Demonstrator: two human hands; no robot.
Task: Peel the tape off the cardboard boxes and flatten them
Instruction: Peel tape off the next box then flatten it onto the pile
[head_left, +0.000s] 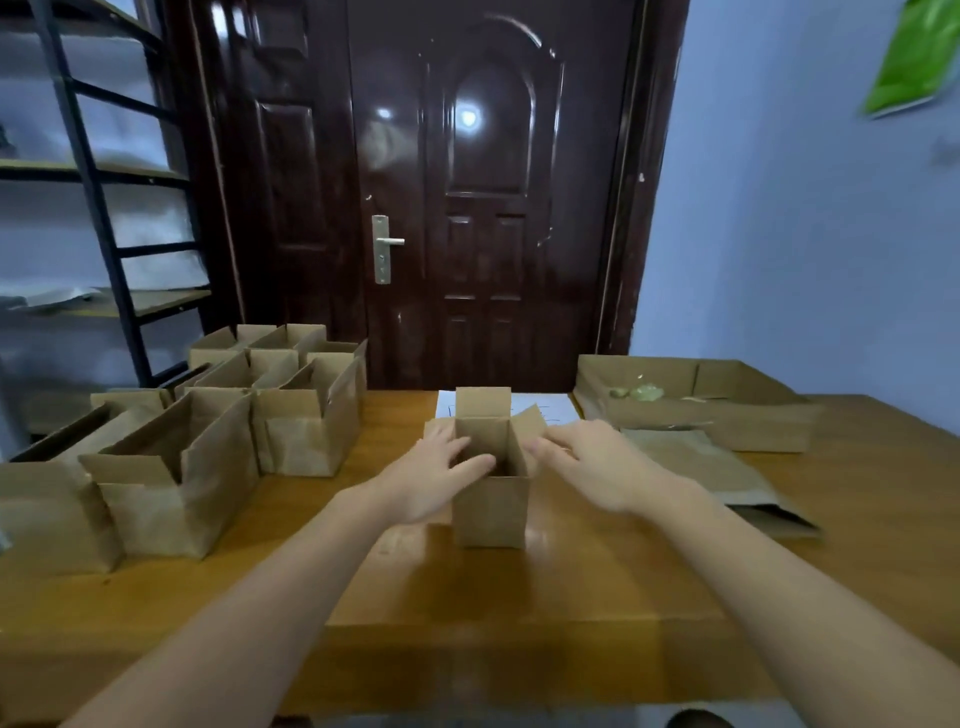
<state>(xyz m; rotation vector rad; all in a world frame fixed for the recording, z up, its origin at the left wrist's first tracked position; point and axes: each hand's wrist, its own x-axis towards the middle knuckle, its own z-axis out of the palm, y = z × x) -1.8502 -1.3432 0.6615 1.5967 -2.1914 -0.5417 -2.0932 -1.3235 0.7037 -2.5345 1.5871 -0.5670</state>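
A small open cardboard box (491, 506) stands upright at the middle of the wooden table (467, 597), its top flaps spread. My left hand (431, 473) lies against the box's left side with straight fingers reaching over the rim into the opening. My right hand (587, 462) is at the box's right flap, fingers extended and touching its edge; it is blurred. Several open cardboard boxes (171, 467) stand on the left of the table. Flattened cardboard (727, 467) lies on the right.
A large shallow cardboard tray (675, 400) at the back right holds crumpled tape (641, 392). A white sheet (550, 408) lies behind the small box. A dark door (467, 208) and a black shelf rack (104, 234) stand beyond the table.
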